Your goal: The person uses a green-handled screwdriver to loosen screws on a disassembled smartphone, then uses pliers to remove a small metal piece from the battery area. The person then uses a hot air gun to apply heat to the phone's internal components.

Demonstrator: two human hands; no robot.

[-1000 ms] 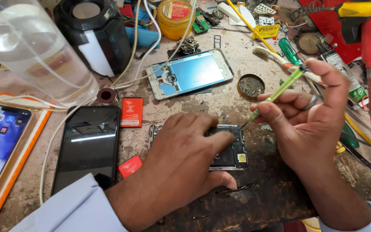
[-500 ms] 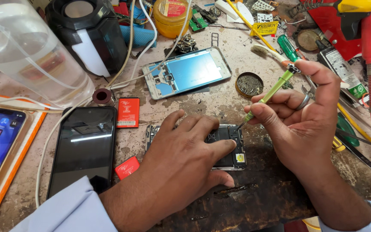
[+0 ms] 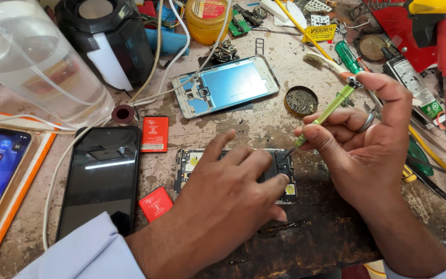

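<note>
We see right hand (image 3: 372, 139) now tilting green screwdriver (image 3: 326, 113) tip down onto opened phone (image 3: 280, 165); left hand (image 3: 233, 191) still pressing phone flat; screw work under way.

Pale blue shirt sleeves (image 3: 78, 253); a silver ring (image 3: 367, 122) on one of the fingers.

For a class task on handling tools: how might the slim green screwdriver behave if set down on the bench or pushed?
The green screwdriver, pinched in the right hand, looks thin and round, so it would probably roll on the bench. It seems light and stiff. Its fine tip likely slips off the opened phone under the left hand if pushed sideways.
</note>
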